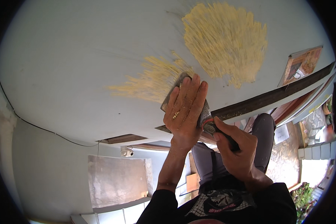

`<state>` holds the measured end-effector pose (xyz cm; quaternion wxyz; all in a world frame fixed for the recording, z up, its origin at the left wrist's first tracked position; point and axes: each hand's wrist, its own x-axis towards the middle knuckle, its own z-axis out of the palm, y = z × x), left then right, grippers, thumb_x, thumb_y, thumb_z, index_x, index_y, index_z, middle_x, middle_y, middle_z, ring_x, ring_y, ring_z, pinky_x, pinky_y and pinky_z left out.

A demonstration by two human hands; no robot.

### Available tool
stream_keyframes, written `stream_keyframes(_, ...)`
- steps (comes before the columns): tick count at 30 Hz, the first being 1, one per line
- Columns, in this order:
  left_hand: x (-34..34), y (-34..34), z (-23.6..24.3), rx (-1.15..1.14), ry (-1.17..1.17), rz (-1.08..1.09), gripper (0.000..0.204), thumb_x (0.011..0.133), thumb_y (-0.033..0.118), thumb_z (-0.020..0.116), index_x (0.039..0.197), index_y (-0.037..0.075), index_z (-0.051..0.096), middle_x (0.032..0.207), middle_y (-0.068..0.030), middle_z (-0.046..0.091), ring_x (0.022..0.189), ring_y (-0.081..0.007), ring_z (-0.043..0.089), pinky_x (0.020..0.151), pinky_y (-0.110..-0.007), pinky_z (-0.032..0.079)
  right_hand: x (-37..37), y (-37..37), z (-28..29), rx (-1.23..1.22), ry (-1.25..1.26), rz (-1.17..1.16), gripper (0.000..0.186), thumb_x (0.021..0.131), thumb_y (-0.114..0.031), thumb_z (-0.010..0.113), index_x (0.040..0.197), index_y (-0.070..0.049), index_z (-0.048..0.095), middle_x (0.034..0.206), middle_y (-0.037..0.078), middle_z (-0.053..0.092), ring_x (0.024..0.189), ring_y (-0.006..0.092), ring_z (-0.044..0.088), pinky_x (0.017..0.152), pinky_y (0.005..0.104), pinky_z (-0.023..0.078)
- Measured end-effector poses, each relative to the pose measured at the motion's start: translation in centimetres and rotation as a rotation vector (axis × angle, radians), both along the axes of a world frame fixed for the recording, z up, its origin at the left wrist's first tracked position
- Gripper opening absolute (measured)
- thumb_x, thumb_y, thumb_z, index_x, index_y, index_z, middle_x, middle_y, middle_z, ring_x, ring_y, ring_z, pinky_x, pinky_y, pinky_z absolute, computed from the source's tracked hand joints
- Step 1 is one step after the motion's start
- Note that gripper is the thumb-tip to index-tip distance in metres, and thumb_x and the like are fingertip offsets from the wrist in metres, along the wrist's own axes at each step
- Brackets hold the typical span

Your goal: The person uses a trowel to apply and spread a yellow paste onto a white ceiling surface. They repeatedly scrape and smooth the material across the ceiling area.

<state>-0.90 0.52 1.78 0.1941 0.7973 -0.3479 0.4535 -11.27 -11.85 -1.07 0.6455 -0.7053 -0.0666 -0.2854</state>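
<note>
A scraper with a wide, worn metal blade (170, 100) and a black-and-red handle (233, 145) lies against a pale painted surface (82, 74). My right hand (238, 151) is closed round the handle. My left hand (186, 108) rests flat on the blade with its fingers stretched out, hiding much of it; yellowish crumbs cling to its back. The blade's far edge meets a streaky yellow patch (147, 80). Farther up and to the right is a larger, rounded yellow patch (226, 43).
A dark, long strip (272, 99) runs along the surface's right side, below a printed sheet (301, 67). A black cable (44, 128) curves along the left. A white camera (127, 152) hangs beside a brown rectangular opening (123, 139). Plants (301, 198) show at lower right.
</note>
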Motion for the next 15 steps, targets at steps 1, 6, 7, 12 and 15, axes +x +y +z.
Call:
stream_keyframes(1, 0.0, -0.1, 0.3, 0.007, -0.027, 0.019, 0.030, 0.088, 0.014, 0.062, 0.116, 0.010, 0.071, 0.124, -0.0076, 0.068, 0.123, -0.0240, 0.059, 0.106, -0.040, 0.042, -0.1, 0.0, -0.2, 0.003, 0.007, -0.007, 0.034, 0.084, 0.007, 0.067, 0.118, 0.003, 0.066, 0.082, 0.010, 0.070, 0.062, 0.0018, 0.052, 0.054, 0.0189, 0.040)
stream_keyframes(6, 0.4, 0.0, 0.2, -0.016, -0.055, 0.003, 0.030, 0.087, 0.012, 0.062, 0.115, 0.010, 0.072, 0.123, -0.0074, 0.068, 0.123, -0.0237, 0.059, 0.106, -0.040, 0.042, 0.5, 0.1, 0.7, -0.011, -0.006, -0.002, 0.035, 0.083, 0.005, 0.069, 0.118, 0.002, 0.066, 0.085, 0.015, 0.071, 0.066, 0.0129, 0.063, 0.058, 0.0238, 0.048)
stream_keyframes(7, 0.4, 0.1, 0.0, -0.022, -0.050, -0.011, 0.030, 0.088, 0.012, 0.062, 0.116, 0.010, 0.072, 0.123, -0.0073, 0.068, 0.123, -0.0236, 0.060, 0.106, -0.040, 0.042, 0.4, 0.2, 0.5, -0.015, -0.010, -0.015, 0.036, 0.082, 0.004, 0.071, 0.117, 0.002, 0.067, 0.086, 0.018, 0.071, 0.067, 0.0188, 0.069, 0.060, 0.0263, 0.052)
stream_keyframes(12, 0.4, 0.0, 1.2, 0.002, -0.082, 0.019, 0.031, 0.087, 0.013, 0.063, 0.117, 0.010, 0.071, 0.125, -0.0073, 0.067, 0.124, -0.0232, 0.059, 0.106, -0.039, 0.042, 0.5, 0.2, 0.8, -0.008, -0.047, -0.001, 0.033, 0.085, 0.006, 0.067, 0.119, 0.004, 0.065, 0.087, 0.013, 0.072, 0.069, 0.0031, 0.057, 0.058, 0.0186, 0.044)
stream_keyframes(15, 0.6, 0.3, 0.5, 0.007, -0.070, -0.008, 0.030, 0.090, 0.016, 0.060, 0.117, 0.010, 0.071, 0.125, -0.0075, 0.067, 0.124, -0.0234, 0.059, 0.106, -0.039, 0.042, -0.1, 0.1, 0.5, -0.037, 0.021, 0.002, 0.034, 0.085, 0.005, 0.067, 0.119, 0.004, 0.065, 0.088, 0.014, 0.072, 0.073, 0.0041, 0.060, 0.062, 0.0183, 0.046)
